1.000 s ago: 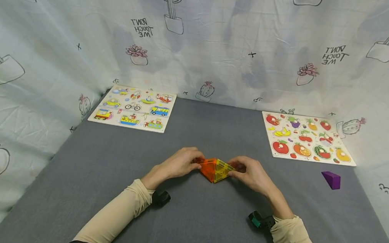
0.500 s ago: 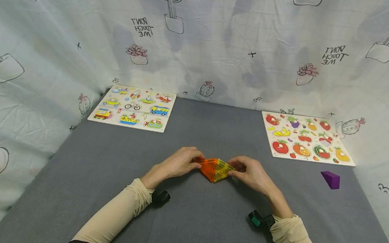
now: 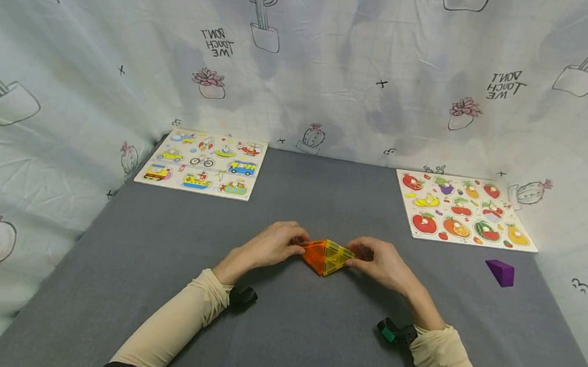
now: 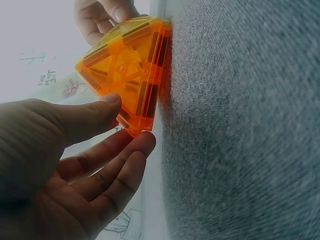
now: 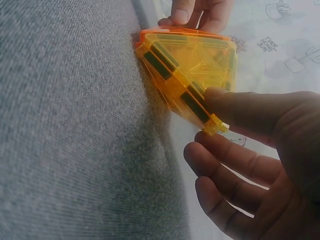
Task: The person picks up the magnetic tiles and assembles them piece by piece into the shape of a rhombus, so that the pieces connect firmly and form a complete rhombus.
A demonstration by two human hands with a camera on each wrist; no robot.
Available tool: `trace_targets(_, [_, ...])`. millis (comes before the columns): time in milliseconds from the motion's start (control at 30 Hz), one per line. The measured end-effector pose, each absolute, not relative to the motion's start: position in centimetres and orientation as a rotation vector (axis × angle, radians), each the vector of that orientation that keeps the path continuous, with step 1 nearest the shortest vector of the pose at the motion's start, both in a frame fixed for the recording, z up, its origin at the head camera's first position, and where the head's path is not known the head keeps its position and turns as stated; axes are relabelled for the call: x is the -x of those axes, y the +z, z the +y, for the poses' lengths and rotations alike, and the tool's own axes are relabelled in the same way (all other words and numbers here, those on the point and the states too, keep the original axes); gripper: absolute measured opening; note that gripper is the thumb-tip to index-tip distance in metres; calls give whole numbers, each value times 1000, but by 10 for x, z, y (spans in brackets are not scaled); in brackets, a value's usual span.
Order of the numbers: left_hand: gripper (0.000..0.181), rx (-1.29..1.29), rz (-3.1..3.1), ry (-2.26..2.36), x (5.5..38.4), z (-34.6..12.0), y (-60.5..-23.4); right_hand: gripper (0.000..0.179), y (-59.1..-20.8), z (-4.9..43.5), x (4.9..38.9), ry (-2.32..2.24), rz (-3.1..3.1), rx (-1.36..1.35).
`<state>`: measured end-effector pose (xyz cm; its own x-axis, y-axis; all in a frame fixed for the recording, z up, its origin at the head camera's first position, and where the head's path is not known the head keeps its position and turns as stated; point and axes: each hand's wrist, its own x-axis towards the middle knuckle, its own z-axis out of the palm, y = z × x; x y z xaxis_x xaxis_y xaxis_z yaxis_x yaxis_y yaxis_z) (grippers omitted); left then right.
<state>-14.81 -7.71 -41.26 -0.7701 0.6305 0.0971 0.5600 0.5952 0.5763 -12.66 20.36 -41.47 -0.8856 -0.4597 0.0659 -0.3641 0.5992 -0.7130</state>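
Translucent magnetic tiles meet at the middle of the table: orange triangular tiles [image 3: 312, 256] on the left, yellow triangular tiles [image 3: 336, 258] on the right, joined along a shared edge. My left hand [image 3: 274, 245] pinches the orange side's outer corner between thumb and fingers. On the opposite corner, my right hand [image 3: 382, 263] pinches the yellow side. In the left wrist view the orange tiles [image 4: 122, 72] lean together at an angle, dark magnets along their edges. The right wrist view has the yellow tiles [image 5: 192, 70] close to the cloth, the thumb against their face.
At the back left lies a puzzle board with vehicles [image 3: 201, 164]; a fruit puzzle board [image 3: 467, 210] lies at the back right. In front of the fruit board sits a purple wedge-shaped block [image 3: 500, 272]. Grey cloth [image 3: 300, 347] covers the table, and a printed curtain [image 3: 336, 65] hangs behind.
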Motion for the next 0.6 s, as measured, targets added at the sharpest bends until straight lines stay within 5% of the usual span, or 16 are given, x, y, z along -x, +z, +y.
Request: trace_targets(600, [21, -991, 2730, 859, 149, -77, -414, 20, -412, 204, 124, -1152, 2728, 652])
